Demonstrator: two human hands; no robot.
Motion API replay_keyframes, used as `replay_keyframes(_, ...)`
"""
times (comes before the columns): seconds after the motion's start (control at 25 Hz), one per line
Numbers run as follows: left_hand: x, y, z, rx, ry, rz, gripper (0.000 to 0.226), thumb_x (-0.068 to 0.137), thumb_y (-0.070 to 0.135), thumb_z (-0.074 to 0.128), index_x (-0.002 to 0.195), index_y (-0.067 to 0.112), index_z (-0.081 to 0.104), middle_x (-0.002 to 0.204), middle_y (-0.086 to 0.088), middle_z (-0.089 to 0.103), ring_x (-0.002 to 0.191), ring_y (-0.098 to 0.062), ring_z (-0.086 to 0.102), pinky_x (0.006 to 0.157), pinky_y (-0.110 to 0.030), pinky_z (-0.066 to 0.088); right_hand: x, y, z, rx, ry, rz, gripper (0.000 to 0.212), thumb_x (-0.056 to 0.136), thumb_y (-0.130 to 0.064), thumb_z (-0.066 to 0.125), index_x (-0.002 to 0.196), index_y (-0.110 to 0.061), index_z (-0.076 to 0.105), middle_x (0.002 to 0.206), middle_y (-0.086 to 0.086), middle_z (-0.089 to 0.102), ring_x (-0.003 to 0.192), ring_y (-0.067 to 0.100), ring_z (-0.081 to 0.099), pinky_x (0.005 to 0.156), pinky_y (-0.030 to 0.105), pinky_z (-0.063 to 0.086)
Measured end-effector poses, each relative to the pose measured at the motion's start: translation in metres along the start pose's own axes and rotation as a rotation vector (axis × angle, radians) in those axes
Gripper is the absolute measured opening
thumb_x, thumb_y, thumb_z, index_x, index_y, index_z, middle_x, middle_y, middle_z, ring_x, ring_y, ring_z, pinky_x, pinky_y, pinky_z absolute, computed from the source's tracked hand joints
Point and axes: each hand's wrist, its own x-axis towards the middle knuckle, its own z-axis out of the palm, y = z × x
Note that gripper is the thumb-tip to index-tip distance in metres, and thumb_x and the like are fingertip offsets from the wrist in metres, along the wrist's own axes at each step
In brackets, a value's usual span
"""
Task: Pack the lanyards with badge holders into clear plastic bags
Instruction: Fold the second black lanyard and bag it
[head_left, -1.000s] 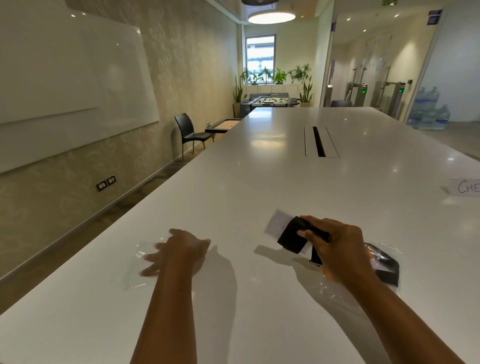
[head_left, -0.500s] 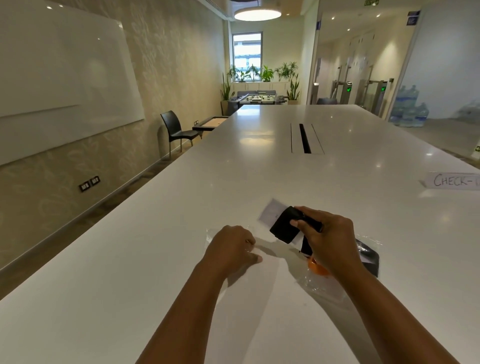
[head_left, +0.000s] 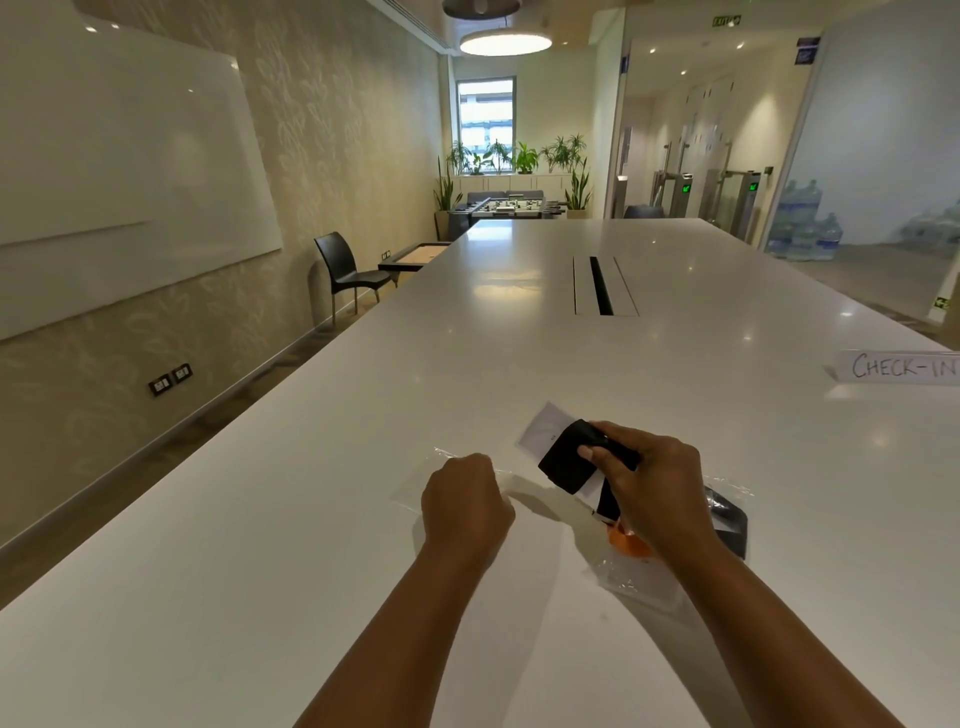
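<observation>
Head view of a long table (head_left: 519, 364) with a smooth, glossy white top that mirrors the ceiling lamps.

The left hand (head_left: 465, 506) rests knuckles-up near the table's near end. Its fingers are curled tight and its thumb is closed against them, pinching the edge of a clear plastic bag (head_left: 421, 478). This is a thin, flat, nearly invisible film lying on the surface, traced only by faint creases and glints.

Just beside it, the right hand (head_left: 660, 488) is raised slightly above the table and clasps a lanyard (head_left: 566, 460). The matte black woven strap is folded into a compact, blocky bundle, with the thumb pressed across its top. One flat loop of strap hangs below the palm. The badge holder (head_left: 545, 431), a pale, flat rectangle with crisp corners, projects from behind the bundle, pointing away from the person. The lanyard and holder are outside the bag, a short gap to its right.

Beneath the right wrist lies crumpled clear film (head_left: 623, 579), wrinkled and shiny. An orange piece (head_left: 626, 540) shows on its near-left side and a dark, glossy item (head_left: 730, 519) on its right. Whether one bag encloses both cannot be told.

Farther off are a folded white paper sign (head_left: 904, 366) hand-lettered "CHECK-IN" and a narrow black rectangular cable slot (head_left: 602, 286). A smooth whiteboard (head_left: 114, 182) hangs on leaf-patterned wallpaper, and a moulded black chair (head_left: 345, 267) stands below it.
</observation>
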Motion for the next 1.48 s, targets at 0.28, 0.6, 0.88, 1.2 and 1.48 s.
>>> replay_keyframes(0.28,0.005,-0.008,-0.002,-0.064,0.039,-0.070,0.016,0.078,0.021,0.063,0.062,0.016,0.061,0.056,0.003,0.056,0.051,-0.013,0.049,0.050,-0.025,0.036,0.001,0.000,-0.004,0.023,0.011,0.074,0.031,0.082,-0.023,0.075,0.113,-0.018,0.072,0.107,0.002,0.075,0.086,0.006,0.061,0.083,0.016,0.046)
replay_keyframes(0.6,0.008,-0.012,-0.001,-0.116,-0.024,-0.024,0.013,0.085,0.012,0.061,0.091,0.015,0.073,0.089,-0.001,0.073,0.086,-0.017,0.067,0.072,-0.024,0.051,-0.003,0.000,0.004,0.081,-0.146,0.228,0.023,0.074,-0.031,0.081,0.096,-0.025,0.077,0.084,-0.005,0.077,0.070,0.002,0.068,0.062,0.020,0.056)
replay_keyframes(0.88,0.002,0.006,-0.011,-0.443,0.269,-0.082,0.015,0.089,0.018,0.064,0.097,0.019,0.077,0.093,0.003,0.075,0.080,-0.010,0.067,0.071,-0.018,0.047,-0.013,-0.013,0.018,0.222,-0.141,0.266,0.020,0.073,-0.029,0.082,0.091,-0.025,0.075,0.074,-0.003,0.075,0.068,0.011,0.073,0.062,0.040,0.062)
replay_keyframes(1.2,-0.007,0.017,-0.012,-0.590,0.297,-0.014,0.013,0.088,0.017,0.066,0.099,0.019,0.073,0.089,0.006,0.069,0.079,-0.007,0.063,0.066,-0.007,0.042,-0.019,-0.021,0.021,0.182,-0.191,0.142,0.020,0.078,-0.029,0.079,0.097,-0.026,0.074,0.076,-0.017,0.068,0.070,0.001,0.068,0.060,0.014,0.057)
replay_keyframes(1.48,-0.010,0.017,-0.014,-0.487,0.205,0.362,0.016,0.091,0.020,0.063,0.104,0.020,0.072,0.086,0.004,0.066,0.079,-0.010,0.062,0.068,-0.025,0.055,-0.009,-0.011,0.011,0.210,-0.170,0.145,0.036,0.076,-0.031,0.080,0.110,-0.034,0.067,0.072,-0.010,0.070,0.071,0.007,0.069,0.064,0.024,0.059)
